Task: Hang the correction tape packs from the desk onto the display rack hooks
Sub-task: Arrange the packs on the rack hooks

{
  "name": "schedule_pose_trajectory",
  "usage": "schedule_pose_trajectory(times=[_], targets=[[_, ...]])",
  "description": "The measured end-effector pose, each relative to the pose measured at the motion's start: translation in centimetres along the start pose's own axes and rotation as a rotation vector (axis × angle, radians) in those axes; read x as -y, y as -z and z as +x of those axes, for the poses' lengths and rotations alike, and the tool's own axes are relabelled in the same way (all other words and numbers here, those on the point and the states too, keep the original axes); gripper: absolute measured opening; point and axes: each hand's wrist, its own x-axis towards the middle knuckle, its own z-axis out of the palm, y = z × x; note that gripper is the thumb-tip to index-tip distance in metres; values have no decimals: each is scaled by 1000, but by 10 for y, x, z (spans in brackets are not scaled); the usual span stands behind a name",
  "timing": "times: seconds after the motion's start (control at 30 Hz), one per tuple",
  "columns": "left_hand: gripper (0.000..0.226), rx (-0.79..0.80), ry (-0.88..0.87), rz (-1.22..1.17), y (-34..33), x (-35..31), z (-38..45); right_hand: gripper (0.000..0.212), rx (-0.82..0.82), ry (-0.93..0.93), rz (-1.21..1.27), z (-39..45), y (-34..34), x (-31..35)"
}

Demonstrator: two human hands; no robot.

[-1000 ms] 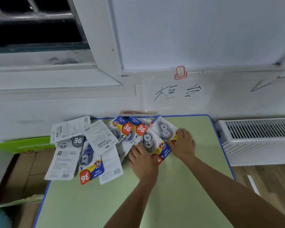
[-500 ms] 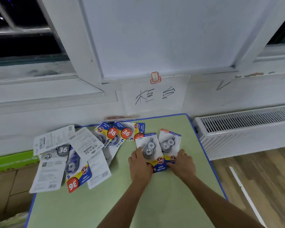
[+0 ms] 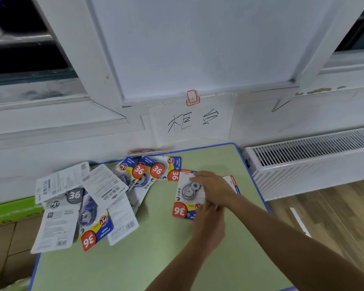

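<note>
Two correction tape packs (image 3: 186, 194) lie stacked under the hands on the green tabletop (image 3: 156, 259). The right hand (image 3: 213, 191) lies flat on top with straight fingers; the left hand (image 3: 208, 225) pinches their near edge. Left of both hands sprawls a loose pile of packs (image 3: 88, 202), roughly eight, some face down. A white radiator (image 3: 313, 160) stands to the right.
</note>
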Motion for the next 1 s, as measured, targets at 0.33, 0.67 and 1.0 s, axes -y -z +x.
schedule_pose_trajectory(times=[0.33, 0.67, 1.0], targets=[[25, -123, -74, 164, -2, 32, -20, 51, -30, -178, -220, -13, -12, -19], [61, 5, 372, 102, 2, 30, -30, 45, -270, -452, -59, -57, -28, -30], [62, -35, 576, -12, -1, 13, -19, 87, -179, -730, 163, -78, -24, -24]])
